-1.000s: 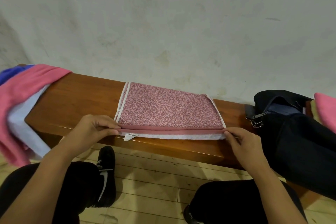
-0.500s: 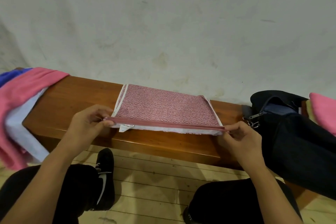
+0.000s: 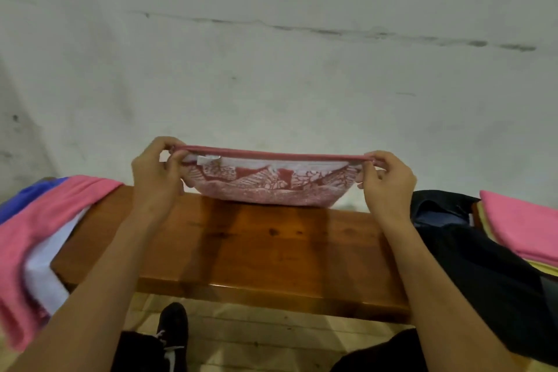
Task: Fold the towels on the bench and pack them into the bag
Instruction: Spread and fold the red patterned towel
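Towel lifting off the surface, mid-fold.
Both hands, left and right, are pinching the towel by its corners at 12 o'clock; a second ago it lay flat. Bag is waiting at 3 o'clock.

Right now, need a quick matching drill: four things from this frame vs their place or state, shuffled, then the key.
1. patterned towel
2. black bag
3. folded pink towel
4. loose pink towel

A. draped over the bench's left end
B. far right, on a stack
C. held up by both hands
D. on the bench, right of the hands

Pairs: 1-C, 2-D, 3-B, 4-A
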A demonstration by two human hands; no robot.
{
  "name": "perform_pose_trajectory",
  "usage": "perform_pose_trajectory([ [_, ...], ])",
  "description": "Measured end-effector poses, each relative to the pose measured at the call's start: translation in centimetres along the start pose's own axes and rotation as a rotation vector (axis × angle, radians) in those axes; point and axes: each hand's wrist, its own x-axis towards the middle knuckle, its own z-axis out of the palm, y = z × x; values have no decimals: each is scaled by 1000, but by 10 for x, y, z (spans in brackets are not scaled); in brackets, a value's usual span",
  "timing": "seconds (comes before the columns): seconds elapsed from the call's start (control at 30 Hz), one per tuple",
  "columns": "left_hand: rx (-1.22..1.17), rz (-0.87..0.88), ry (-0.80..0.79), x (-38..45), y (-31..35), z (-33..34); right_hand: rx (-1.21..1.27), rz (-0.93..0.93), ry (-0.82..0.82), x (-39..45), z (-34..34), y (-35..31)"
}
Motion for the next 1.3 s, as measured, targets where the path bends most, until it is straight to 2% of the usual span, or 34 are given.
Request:
perform_pose_trajectory([
  [0.1, -53, 61, 24, 31, 33, -3, -20, -135, 39, 37, -9, -34],
  [0.27, 6, 120, 40, 85, 67, -22, -246, -253, -41, 85, -27, -89],
  [0.37, -29, 151, 84, 94, 90, -21, -286, -203, -95, 99, -36, -109],
  [0.53, 90, 42, -178, 104, 84, -23, -483, 26, -349, 105, -41, -114],
  [0.67, 100, 25, -162, 97, 79, -16, -337, -67, -223, 98, -34, -89],
  [0.8, 75, 114, -110, 92, 76, -9, -188, -135, -94, 94, -32, -74],
  [0.9, 27, 117, -107, 86, 72, -7, -149, -157, -99, 89, -35, -69],
  [1.03, 30, 109, -168, 66, 61, -11, -237, -145, -252, 78, -43, -53],
  [1.13, 159, 96, -254, 42, 31, -16, -343, -103, -406, 61, -47, -33],
  [1.2, 235, 114, -352, 21, 7, -24, -474, -39, -609, 46, -50, -18],
  [1.3, 230, 6, -646, -19, -20, -39, -615, 12, -1010, 18, -56, 8],
])
